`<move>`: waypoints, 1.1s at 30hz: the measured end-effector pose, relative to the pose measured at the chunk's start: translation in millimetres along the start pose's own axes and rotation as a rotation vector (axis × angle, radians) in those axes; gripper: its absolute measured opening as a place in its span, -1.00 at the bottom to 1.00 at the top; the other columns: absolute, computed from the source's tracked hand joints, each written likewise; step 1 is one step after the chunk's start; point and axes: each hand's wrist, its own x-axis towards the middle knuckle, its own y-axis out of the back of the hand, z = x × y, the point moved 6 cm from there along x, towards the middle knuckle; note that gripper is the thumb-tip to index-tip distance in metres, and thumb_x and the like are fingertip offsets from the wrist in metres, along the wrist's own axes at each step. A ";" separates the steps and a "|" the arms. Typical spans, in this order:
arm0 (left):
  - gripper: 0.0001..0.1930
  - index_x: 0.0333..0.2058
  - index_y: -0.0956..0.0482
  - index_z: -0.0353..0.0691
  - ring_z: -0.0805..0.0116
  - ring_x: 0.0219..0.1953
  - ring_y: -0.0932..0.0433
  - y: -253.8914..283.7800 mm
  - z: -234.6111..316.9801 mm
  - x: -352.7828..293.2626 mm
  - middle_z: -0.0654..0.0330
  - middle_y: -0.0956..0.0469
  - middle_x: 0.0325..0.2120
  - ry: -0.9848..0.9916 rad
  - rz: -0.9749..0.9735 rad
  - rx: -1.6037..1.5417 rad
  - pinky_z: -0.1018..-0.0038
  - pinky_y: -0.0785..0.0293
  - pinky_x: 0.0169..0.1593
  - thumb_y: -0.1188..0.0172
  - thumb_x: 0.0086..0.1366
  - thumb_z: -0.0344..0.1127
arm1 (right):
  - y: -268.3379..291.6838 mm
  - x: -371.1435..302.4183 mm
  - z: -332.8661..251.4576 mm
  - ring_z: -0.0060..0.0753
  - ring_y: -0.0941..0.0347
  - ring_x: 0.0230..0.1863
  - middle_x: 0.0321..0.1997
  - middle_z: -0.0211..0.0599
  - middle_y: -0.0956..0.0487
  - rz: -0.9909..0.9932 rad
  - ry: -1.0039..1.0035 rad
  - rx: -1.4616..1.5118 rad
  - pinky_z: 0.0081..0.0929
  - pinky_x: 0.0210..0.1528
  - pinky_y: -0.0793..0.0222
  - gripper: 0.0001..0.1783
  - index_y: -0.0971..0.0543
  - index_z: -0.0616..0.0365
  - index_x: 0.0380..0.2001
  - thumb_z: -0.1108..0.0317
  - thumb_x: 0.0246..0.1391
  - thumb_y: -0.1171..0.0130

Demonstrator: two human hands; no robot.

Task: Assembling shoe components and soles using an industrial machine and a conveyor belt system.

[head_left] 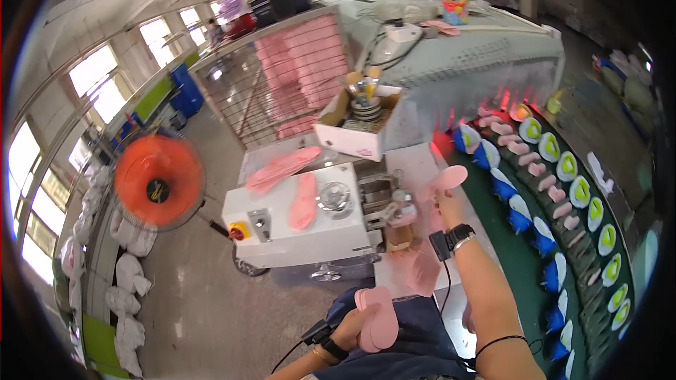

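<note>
In my left hand [348,331], low over my lap, I grip a few pink insoles [382,320] that overlap like a small fan. My right hand [451,207] is stretched out past the machine's end, its fingers closed on a single pink insole [448,179]. Left of that hand stands a white machine [282,232] with metal rollers [394,207] at its right end. One pink insole [303,202] lies on its top, and a pile of pink insoles [282,167] rests behind. Beneath my right wrist is a pink stack [415,271] on the pale worktop.
A green conveyor [503,218] on my right carries rows of blue-and-white shoe parts [519,212], pink pieces and white-and-lime parts [579,191]. An orange fan [158,181] stands left. Behind the machine sit a white box of tools [352,137] and a wire rack [239,98].
</note>
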 end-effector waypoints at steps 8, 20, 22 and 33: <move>-0.67 -0.03 -0.44 -0.28 0.31 -0.14 -0.55 -17.7 -2.1 37.9 0.18 -0.55 -0.20 -0.132 -0.213 0.186 0.34 -0.52 -0.06 0.06 0.44 -0.14 | 320.3 -121.1 6.0 -0.33 -0.57 -0.63 -0.51 -0.13 -0.56 0.650 0.019 -0.147 -0.43 -0.69 -0.44 -0.76 -0.34 0.25 -0.20 0.32 0.16 -0.05; -0.58 0.04 -0.36 -0.27 0.27 -0.06 -0.48 -40.4 -26.5 60.6 0.16 -0.49 -0.09 0.286 -0.201 0.127 0.41 -0.43 0.02 0.05 0.40 -0.05 | 663.5 -333.5 69.1 0.19 -0.51 -0.29 -0.37 0.13 -0.57 1.240 -0.103 -0.946 -0.03 -0.21 -0.41 -0.65 -0.58 0.17 -0.15 0.40 -0.07 -0.05; -0.56 0.06 -0.34 -0.31 0.23 -0.05 -0.49 -42.1 -22.8 56.3 0.12 -0.49 -0.06 0.206 -0.196 0.166 0.39 -0.43 0.04 0.08 0.41 -0.07 | 596.1 -287.2 50.6 0.14 -0.49 -0.13 -0.14 0.03 -0.53 1.438 0.110 -1.119 -0.08 -0.11 -0.44 -0.64 -0.57 0.15 -0.18 0.48 -0.15 -0.08; -0.65 -0.06 -0.47 -0.49 0.23 -0.18 -0.59 -63.1 19.0 42.1 0.09 -0.59 -0.24 -0.420 0.068 0.274 0.35 -0.53 -0.15 -0.03 0.37 -0.27 | 12.7 -275.8 -32.1 0.03 -0.54 -0.26 -0.31 -0.04 -0.59 -0.512 0.352 -0.470 -0.17 -0.20 -0.43 -0.74 -0.58 0.17 -0.37 0.24 0.15 0.02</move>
